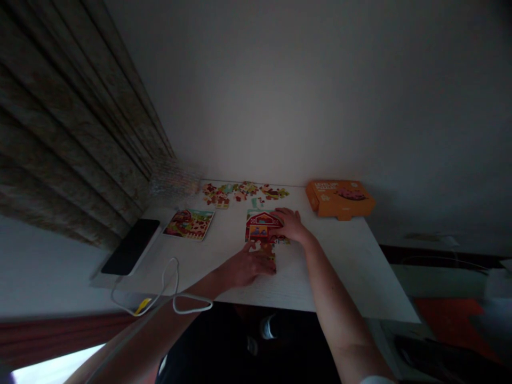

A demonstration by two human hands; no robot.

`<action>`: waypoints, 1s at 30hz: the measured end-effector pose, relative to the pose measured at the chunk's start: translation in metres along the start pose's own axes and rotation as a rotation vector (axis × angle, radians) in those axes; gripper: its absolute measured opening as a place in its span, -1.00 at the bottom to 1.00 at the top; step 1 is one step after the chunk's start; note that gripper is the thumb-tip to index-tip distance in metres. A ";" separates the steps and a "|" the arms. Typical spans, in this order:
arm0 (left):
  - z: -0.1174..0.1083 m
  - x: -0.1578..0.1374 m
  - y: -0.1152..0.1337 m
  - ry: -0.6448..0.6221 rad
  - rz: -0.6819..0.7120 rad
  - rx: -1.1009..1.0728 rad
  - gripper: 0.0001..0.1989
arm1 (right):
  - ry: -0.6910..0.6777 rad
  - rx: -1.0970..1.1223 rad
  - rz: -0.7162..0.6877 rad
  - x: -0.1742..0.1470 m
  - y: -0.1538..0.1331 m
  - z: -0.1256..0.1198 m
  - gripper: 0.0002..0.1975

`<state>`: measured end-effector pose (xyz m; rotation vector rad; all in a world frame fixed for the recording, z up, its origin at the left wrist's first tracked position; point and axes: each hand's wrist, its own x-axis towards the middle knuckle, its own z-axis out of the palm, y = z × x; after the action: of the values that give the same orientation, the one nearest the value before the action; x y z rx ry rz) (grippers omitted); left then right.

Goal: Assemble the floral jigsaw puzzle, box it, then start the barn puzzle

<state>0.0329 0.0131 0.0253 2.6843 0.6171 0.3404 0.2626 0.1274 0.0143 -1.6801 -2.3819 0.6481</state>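
A partly assembled jigsaw puzzle (259,219) with a red barn lies on the white table in front of me. My left hand (253,264) rests at its lower edge, fingers stretched over the lowest pieces and covering some of them. Across the right side of the barn lies my right hand (291,225), its fingers spread and touching the pieces. A pale green loose puzzle piece (255,203) sits just above the assembled part. Farther back, several loose puzzle pieces (247,189) are scattered near the wall. To the left is a picture card (189,224) with a farm scene.
An orange puzzle box (340,199) stands at the back right of the table (340,261). Bubble wrap (173,180) sits at the back left by the curtain (80,122). A phone (132,247) lies at the left edge, with a white cable (176,288) near my left forearm.
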 end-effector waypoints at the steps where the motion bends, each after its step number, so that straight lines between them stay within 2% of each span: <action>1: 0.000 -0.004 0.001 -0.004 0.004 0.012 -0.52 | 0.000 -0.005 -0.002 0.000 0.000 0.000 -0.25; 6: 0.004 -0.015 0.011 0.083 -0.033 0.055 -0.66 | 0.013 -0.015 -0.008 0.001 0.001 0.002 -0.25; 10: 0.022 -0.016 0.023 0.230 -0.214 0.114 -0.71 | 0.015 -0.025 -0.025 0.003 0.006 0.006 -0.23; 12: 0.032 -0.017 0.027 0.261 -0.276 0.153 -0.71 | 0.017 -0.031 -0.031 0.004 0.008 0.007 -0.21; 16: 0.044 -0.017 0.031 0.233 -0.271 0.216 -0.67 | 0.022 -0.037 -0.034 0.006 0.010 0.009 -0.20; 30: 0.049 -0.009 0.049 0.100 -0.349 0.373 -0.57 | 0.016 -0.021 -0.033 0.005 0.009 0.008 -0.23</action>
<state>0.0585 -0.0461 -0.0013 2.8365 1.2693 0.2864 0.2651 0.1326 0.0027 -1.6440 -2.4081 0.6049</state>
